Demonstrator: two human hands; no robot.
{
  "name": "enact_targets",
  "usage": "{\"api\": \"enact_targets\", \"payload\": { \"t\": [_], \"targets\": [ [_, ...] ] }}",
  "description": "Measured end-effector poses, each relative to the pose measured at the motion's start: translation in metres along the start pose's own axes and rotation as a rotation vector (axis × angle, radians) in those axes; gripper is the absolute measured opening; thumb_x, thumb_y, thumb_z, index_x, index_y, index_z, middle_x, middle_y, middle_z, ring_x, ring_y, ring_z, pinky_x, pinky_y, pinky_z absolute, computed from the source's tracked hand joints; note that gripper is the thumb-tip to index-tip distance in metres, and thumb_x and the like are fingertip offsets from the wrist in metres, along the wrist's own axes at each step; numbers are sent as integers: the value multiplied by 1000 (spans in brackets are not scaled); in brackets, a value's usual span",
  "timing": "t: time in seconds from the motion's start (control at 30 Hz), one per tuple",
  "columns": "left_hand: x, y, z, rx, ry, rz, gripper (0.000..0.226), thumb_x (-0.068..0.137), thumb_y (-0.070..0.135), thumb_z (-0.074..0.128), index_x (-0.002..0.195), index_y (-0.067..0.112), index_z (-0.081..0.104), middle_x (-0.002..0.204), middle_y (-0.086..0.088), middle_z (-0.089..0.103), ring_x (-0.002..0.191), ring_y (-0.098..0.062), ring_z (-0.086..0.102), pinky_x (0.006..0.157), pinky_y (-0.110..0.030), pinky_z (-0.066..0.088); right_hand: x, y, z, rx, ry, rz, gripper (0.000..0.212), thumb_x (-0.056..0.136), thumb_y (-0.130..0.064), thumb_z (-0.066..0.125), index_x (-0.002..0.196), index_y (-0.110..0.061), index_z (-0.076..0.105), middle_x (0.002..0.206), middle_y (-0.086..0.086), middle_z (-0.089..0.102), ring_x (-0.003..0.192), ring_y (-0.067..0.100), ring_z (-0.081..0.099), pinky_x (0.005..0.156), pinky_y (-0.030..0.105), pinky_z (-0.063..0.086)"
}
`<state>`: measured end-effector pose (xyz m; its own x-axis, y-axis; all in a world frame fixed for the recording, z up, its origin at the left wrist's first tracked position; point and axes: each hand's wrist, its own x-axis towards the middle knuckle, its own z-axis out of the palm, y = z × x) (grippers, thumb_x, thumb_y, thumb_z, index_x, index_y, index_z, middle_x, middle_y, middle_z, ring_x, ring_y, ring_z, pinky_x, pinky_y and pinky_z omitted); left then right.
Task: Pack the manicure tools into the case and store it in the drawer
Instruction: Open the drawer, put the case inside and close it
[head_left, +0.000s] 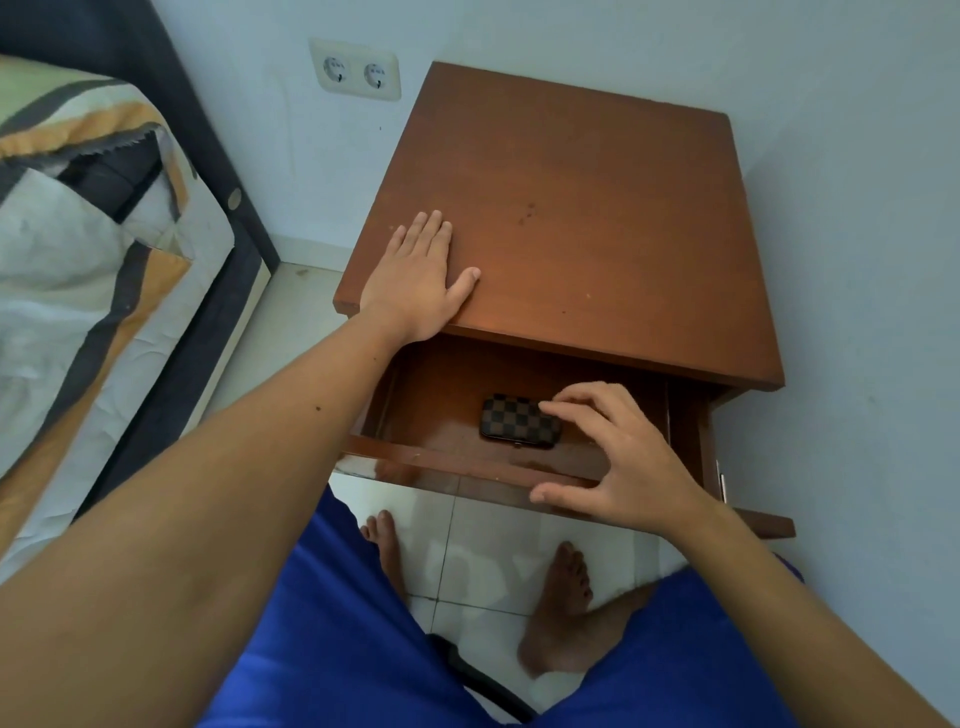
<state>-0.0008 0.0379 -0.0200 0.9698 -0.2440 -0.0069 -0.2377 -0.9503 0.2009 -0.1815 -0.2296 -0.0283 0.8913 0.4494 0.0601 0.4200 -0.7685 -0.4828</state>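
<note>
A small brown checkered case (517, 422) lies closed and flat on the floor of the pulled-out drawer (447, 462) of a brown wooden nightstand (597, 208). My right hand (618, 462) hovers over the drawer's right part with fingers spread; its fingertips are at the case's right end, and the thumb is over the drawer's front edge. It holds nothing. My left hand (421, 278) rests flat, palm down, on the front left corner of the nightstand top.
A bed (93, 249) with a striped cover and a dark frame stands to the left. A double wall socket (356, 70) is on the wall behind. My bare feet (566, 582) stand on the white tiled floor below the drawer. A wall runs close on the right.
</note>
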Motion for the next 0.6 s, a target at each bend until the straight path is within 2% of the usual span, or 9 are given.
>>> {"api": "enact_targets", "payload": {
  "t": [0.07,0.17,0.3,0.4,0.5,0.6],
  "targets": [
    [0,0,1,0,-2,-2,81,106,65,19,167,13,15,176,-6,9,163,-22,3,132,-39,0,2,-2,-2,-84,50,-29,97,77,-79,73,151,-20,51,151,-4,46,143,15,40,119,34,37],
    [0,0,1,-1,2,0,81,106,66,19,167,13,15,176,-6,9,163,-22,3,132,-39,1,8,-3,-8,-154,97,-15,109,74,-84,71,157,-17,44,161,0,39,153,17,31,126,33,23],
    [1,0,1,2,-2,6,80,107,64,19,168,12,14,176,-6,8,163,-21,2,132,-39,0,18,4,-12,-231,139,29,123,70,-91,65,160,-12,37,169,3,30,159,20,23,130,40,20],
    [1,-1,1,4,-3,7,80,107,64,18,168,12,13,176,-6,8,163,-21,2,132,-39,1,29,10,-17,-275,100,98,131,70,-96,58,165,-12,24,175,1,14,163,17,9,132,43,13],
    [2,-1,2,6,-3,8,81,107,65,18,168,12,13,176,-6,8,163,-21,2,132,-39,1,41,15,-22,-291,67,152,131,72,-99,49,167,-14,16,177,-1,4,163,14,1,133,40,8],
    [2,-1,2,3,-5,7,81,106,65,17,168,12,13,177,-6,7,163,-21,1,133,-40,1,49,20,-22,-320,69,174,121,79,-96,43,166,-16,19,176,-3,8,162,12,4,133,39,10]
  ]
}}
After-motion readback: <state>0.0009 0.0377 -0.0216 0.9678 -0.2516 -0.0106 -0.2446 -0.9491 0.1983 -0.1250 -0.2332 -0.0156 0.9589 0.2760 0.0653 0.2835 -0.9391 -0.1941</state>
